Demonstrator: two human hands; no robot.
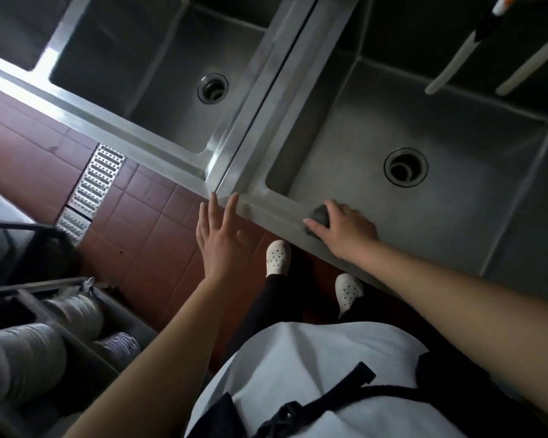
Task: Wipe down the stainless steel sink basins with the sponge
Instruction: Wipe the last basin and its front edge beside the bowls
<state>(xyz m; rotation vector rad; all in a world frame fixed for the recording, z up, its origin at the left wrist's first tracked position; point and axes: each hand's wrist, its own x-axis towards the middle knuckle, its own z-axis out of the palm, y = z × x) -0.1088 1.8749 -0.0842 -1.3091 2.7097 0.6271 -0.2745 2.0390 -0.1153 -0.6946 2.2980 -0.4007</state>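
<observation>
Two stainless steel basins lie side by side: the left basin [171, 99] with a round drain [212, 89], and the right basin [440, 216] with a drain [405, 166]. My right hand [345, 230] presses a dark grey sponge [319, 216] against the front rim of the right basin, fingers curled over it. My left hand [222, 238] is open with fingers spread, its fingertips touching the front edge of the sink where the two basins meet.
White faucet handles [456, 58] hang over the back of the right basin. A metal floor drain grate [95, 178] sits in the red tile floor at left. A rack with stacked plates [38, 343] stands at lower left. My white shoes [278, 257] are below the sink edge.
</observation>
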